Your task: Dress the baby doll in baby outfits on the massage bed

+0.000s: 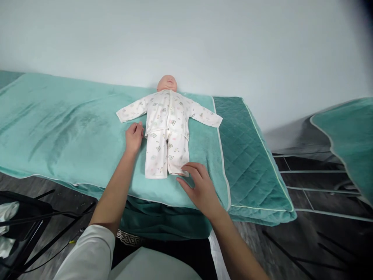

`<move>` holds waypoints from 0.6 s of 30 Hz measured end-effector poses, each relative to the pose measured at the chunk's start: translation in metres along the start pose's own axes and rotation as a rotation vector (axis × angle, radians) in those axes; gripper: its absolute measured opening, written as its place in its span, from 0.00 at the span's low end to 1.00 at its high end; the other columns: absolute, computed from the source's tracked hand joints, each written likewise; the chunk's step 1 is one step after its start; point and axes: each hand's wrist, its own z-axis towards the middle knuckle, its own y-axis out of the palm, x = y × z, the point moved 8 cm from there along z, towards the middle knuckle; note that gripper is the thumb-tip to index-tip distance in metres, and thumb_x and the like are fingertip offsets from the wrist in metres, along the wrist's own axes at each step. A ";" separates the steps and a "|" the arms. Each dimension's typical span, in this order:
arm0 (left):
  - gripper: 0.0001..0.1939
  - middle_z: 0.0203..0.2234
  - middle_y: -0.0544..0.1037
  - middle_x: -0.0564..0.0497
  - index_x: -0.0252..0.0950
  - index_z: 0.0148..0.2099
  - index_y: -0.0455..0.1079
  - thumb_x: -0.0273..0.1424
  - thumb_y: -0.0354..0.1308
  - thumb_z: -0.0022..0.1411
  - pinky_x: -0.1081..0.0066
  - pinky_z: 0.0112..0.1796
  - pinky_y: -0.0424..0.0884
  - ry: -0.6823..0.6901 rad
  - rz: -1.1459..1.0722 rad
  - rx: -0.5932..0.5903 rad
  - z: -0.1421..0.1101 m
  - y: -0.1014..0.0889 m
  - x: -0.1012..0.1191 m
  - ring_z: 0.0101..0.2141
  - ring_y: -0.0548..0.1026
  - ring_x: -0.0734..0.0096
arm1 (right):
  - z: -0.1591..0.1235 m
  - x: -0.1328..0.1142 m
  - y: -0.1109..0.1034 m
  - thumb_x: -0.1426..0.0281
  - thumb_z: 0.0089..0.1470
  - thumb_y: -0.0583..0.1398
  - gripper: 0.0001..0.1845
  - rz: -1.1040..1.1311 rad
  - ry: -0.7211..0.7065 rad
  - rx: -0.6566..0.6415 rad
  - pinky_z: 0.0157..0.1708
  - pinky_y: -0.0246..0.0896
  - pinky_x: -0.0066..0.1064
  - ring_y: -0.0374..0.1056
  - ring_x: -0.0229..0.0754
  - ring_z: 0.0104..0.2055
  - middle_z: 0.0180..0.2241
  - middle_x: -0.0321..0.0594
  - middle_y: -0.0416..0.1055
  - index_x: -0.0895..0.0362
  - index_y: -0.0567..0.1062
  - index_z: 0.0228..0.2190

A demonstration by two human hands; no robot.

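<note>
the light is soft and rather even, and its source cannot be seen. the wall [186,42] looks pale grey, with a soft shadow falling beside the green cloth [351,136] at the right. the white clothes [157,112] look bright, and their small prints are quite clear. the floor [254,234] is dim, showing little detail. the upper right corner becomes dark and blurred; toward the edges, shapes look stretched.
</note>
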 end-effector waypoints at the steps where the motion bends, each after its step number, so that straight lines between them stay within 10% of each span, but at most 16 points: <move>1: 0.19 0.20 0.66 0.55 0.37 0.27 0.64 0.41 0.56 0.69 0.72 0.26 0.62 -0.003 -0.006 0.001 0.000 -0.001 -0.001 0.22 0.64 0.76 | -0.002 0.007 0.001 0.70 0.65 0.63 0.13 -0.004 0.027 -0.002 0.50 0.70 0.46 0.68 0.50 0.52 0.49 0.48 0.70 0.54 0.70 0.50; 12: 0.21 0.19 0.65 0.55 0.38 0.26 0.62 0.42 0.54 0.70 0.70 0.27 0.63 0.019 -0.098 0.073 -0.013 -0.018 0.010 0.22 0.65 0.75 | -0.003 -0.012 0.000 0.72 0.65 0.61 0.04 0.016 -0.132 -0.112 0.44 0.73 0.42 0.73 0.47 0.45 0.42 0.44 0.74 0.53 0.73 0.43; 15: 0.21 0.20 0.69 0.53 0.38 0.27 0.64 0.43 0.53 0.71 0.70 0.32 0.67 0.064 0.007 0.115 -0.041 -0.065 0.011 0.25 0.68 0.73 | -0.009 0.006 -0.009 0.63 0.65 0.63 0.09 0.056 -0.086 -0.130 0.47 0.73 0.44 0.74 0.49 0.47 0.44 0.45 0.76 0.53 0.76 0.44; 18: 0.11 0.33 0.75 0.51 0.39 0.41 0.69 0.42 0.56 0.69 0.72 0.35 0.70 0.104 0.164 0.429 -0.080 -0.171 -0.006 0.34 0.74 0.71 | -0.015 0.046 -0.019 0.58 0.66 0.59 0.12 0.122 0.088 -0.112 0.45 0.73 0.42 0.75 0.48 0.43 0.42 0.43 0.78 0.52 0.78 0.40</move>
